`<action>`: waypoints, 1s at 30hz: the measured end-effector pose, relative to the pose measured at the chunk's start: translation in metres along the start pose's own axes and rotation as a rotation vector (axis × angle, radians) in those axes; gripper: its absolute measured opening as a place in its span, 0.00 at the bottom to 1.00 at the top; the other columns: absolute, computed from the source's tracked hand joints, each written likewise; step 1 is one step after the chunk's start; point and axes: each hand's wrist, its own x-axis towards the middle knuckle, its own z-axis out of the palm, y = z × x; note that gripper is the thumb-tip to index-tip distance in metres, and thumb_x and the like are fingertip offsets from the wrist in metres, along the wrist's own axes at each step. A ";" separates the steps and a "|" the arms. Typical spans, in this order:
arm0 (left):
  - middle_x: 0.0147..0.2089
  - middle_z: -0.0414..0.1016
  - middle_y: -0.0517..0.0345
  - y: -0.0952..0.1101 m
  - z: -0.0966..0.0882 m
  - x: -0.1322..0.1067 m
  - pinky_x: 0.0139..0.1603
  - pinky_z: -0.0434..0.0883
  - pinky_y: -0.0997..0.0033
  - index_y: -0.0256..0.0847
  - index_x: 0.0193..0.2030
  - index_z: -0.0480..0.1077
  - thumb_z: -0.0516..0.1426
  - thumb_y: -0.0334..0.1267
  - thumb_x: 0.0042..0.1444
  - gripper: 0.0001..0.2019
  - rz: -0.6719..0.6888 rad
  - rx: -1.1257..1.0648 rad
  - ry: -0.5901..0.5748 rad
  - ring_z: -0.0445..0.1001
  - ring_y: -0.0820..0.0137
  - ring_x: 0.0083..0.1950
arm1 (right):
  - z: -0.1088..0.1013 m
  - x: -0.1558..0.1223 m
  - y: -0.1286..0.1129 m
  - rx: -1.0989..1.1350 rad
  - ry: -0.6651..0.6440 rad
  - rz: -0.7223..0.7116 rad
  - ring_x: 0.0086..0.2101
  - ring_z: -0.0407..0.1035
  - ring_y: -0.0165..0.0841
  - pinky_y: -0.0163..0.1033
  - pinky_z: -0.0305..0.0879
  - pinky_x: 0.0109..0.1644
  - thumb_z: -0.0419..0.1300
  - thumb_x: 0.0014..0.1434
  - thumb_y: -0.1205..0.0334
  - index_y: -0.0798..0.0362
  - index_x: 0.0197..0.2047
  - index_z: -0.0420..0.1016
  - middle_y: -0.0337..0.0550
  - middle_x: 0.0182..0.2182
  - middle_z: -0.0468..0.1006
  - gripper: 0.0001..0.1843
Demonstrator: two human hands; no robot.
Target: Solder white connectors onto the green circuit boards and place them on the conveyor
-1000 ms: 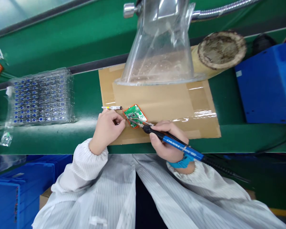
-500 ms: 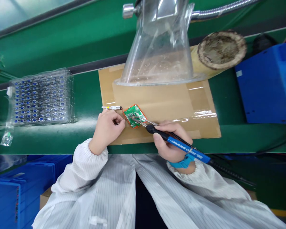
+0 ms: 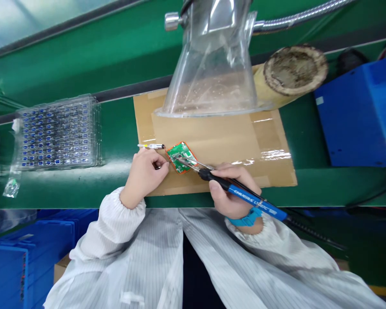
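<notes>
A small green circuit board with an orange rim [image 3: 176,151] lies tilted on the cardboard sheet. My right hand [image 3: 231,191] grips a blue and black soldering iron [image 3: 249,196], its metal tip reaching down onto the board. A second slim metal prong runs beside the tip, with a dark shaft partly behind the blue handle. Left of the board, my left hand [image 3: 148,171] is closed in a pinch, fingertips close to the board's edge; what they hold, if anything, is too small to make out. Above that hand lies a small silver and white cylindrical part [image 3: 154,146] with a yellow end.
A clear fume hood [image 3: 212,86] on a flexible metal arm hangs over the cardboard [image 3: 238,146]. Behind it stands a cream tube with a stained open end [image 3: 294,71]. Stacked clear trays of blue parts [image 3: 56,133] sit left, a blue bin [image 3: 350,120] right.
My right hand and the soldering iron have shifted very slightly right. The left hand and the board stay in nearly the same place. The view has turned a little.
</notes>
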 end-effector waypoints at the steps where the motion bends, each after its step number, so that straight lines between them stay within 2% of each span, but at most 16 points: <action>1: 0.29 0.74 0.59 0.000 0.000 0.000 0.44 0.65 0.61 0.41 0.24 0.70 0.60 0.31 0.56 0.11 0.012 0.003 -0.009 0.69 0.64 0.40 | 0.000 0.000 0.000 0.006 -0.002 0.002 0.35 0.76 0.38 0.44 0.74 0.37 0.67 0.59 0.66 0.48 0.45 0.77 0.42 0.34 0.78 0.10; 4: 0.32 0.73 0.57 -0.001 -0.001 0.000 0.44 0.66 0.61 0.41 0.26 0.68 0.61 0.31 0.56 0.09 0.074 0.032 -0.036 0.69 0.63 0.42 | -0.001 -0.001 -0.002 0.015 0.001 0.002 0.35 0.76 0.37 0.43 0.74 0.38 0.66 0.60 0.65 0.48 0.45 0.77 0.41 0.34 0.78 0.09; 6: 0.32 0.72 0.56 -0.002 -0.001 -0.001 0.45 0.66 0.60 0.41 0.25 0.66 0.60 0.30 0.55 0.10 0.113 0.053 -0.048 0.68 0.62 0.42 | -0.003 0.001 -0.003 0.023 0.056 0.015 0.34 0.75 0.37 0.45 0.74 0.38 0.66 0.61 0.62 0.48 0.43 0.77 0.41 0.33 0.77 0.07; 8: 0.32 0.70 0.56 -0.004 -0.003 -0.002 0.45 0.67 0.60 0.42 0.25 0.64 0.59 0.30 0.55 0.10 0.128 0.030 -0.049 0.68 0.62 0.43 | -0.009 0.008 -0.002 0.049 0.203 0.024 0.31 0.74 0.37 0.45 0.73 0.36 0.66 0.61 0.58 0.48 0.40 0.77 0.40 0.32 0.76 0.06; 10: 0.33 0.71 0.56 -0.008 -0.009 -0.006 0.46 0.69 0.61 0.42 0.27 0.64 0.58 0.32 0.57 0.08 0.104 -0.078 -0.065 0.69 0.63 0.43 | -0.019 0.020 0.002 0.056 0.406 0.001 0.26 0.71 0.33 0.42 0.69 0.30 0.67 0.61 0.56 0.49 0.39 0.77 0.39 0.30 0.73 0.07; 11: 0.34 0.72 0.56 -0.012 -0.013 -0.008 0.47 0.70 0.61 0.42 0.29 0.65 0.58 0.34 0.58 0.07 0.075 -0.171 -0.090 0.70 0.64 0.43 | -0.026 0.028 0.006 0.041 0.501 -0.028 0.23 0.69 0.30 0.40 0.66 0.27 0.68 0.61 0.56 0.49 0.39 0.78 0.39 0.30 0.72 0.08; 13: 0.39 0.76 0.54 -0.020 -0.025 -0.013 0.48 0.73 0.60 0.41 0.31 0.66 0.57 0.40 0.60 0.08 -0.016 -0.425 -0.172 0.74 0.64 0.44 | -0.042 0.045 0.016 -0.066 0.600 -0.070 0.19 0.66 0.25 0.38 0.60 0.23 0.68 0.61 0.59 0.50 0.42 0.80 0.39 0.32 0.73 0.06; 16: 0.48 0.80 0.49 -0.035 -0.048 -0.019 0.45 0.77 0.60 0.41 0.31 0.64 0.61 0.46 0.59 0.14 -0.196 -0.806 -0.282 0.80 0.64 0.42 | -0.063 0.065 0.035 -0.131 0.593 -0.056 0.21 0.69 0.26 0.39 0.63 0.26 0.64 0.65 0.60 0.48 0.50 0.80 0.39 0.33 0.75 0.10; 18: 0.49 0.80 0.47 -0.043 -0.067 -0.020 0.35 0.78 0.64 0.40 0.30 0.63 0.65 0.47 0.54 0.17 -0.293 -0.933 -0.315 0.82 0.63 0.37 | -0.071 0.072 0.048 -0.127 0.562 -0.017 0.22 0.70 0.26 0.39 0.65 0.28 0.63 0.66 0.58 0.49 0.52 0.80 0.40 0.32 0.77 0.13; 20: 0.47 0.81 0.47 -0.048 -0.086 -0.015 0.27 0.75 0.68 0.39 0.30 0.63 0.67 0.45 0.52 0.17 -0.326 -0.971 -0.311 0.83 0.61 0.34 | -0.072 0.074 0.057 -0.162 0.522 0.040 0.23 0.71 0.28 0.39 0.67 0.29 0.66 0.63 0.59 0.50 0.53 0.80 0.42 0.31 0.79 0.15; 22: 0.45 0.82 0.46 -0.051 -0.104 -0.003 0.27 0.74 0.70 0.39 0.30 0.63 0.66 0.42 0.53 0.15 -0.296 -0.965 -0.245 0.84 0.60 0.35 | -0.070 0.072 0.062 -0.183 0.535 0.063 0.23 0.73 0.30 0.39 0.68 0.29 0.69 0.60 0.62 0.50 0.53 0.81 0.44 0.31 0.80 0.16; 25: 0.44 0.82 0.44 -0.056 -0.130 0.031 0.34 0.77 0.70 0.38 0.32 0.66 0.62 0.40 0.55 0.10 -0.188 -0.917 -0.051 0.85 0.59 0.41 | -0.063 0.064 0.060 -0.122 0.604 -0.005 0.21 0.72 0.32 0.41 0.68 0.26 0.71 0.57 0.60 0.46 0.48 0.84 0.46 0.29 0.81 0.14; 28: 0.49 0.82 0.43 -0.064 -0.150 0.078 0.50 0.78 0.62 0.38 0.35 0.68 0.59 0.38 0.56 0.06 -0.069 -0.788 0.206 0.82 0.58 0.53 | -0.051 0.045 0.045 -0.049 0.597 -0.051 0.20 0.72 0.36 0.44 0.67 0.24 0.72 0.56 0.55 0.43 0.47 0.84 0.47 0.28 0.80 0.14; 30: 0.56 0.80 0.43 -0.068 -0.154 0.101 0.63 0.72 0.55 0.38 0.40 0.71 0.59 0.37 0.56 0.07 -0.075 -0.553 0.391 0.77 0.56 0.62 | -0.040 0.029 0.030 -0.060 0.531 0.018 0.24 0.76 0.41 0.49 0.71 0.29 0.71 0.58 0.55 0.43 0.49 0.83 0.48 0.31 0.81 0.14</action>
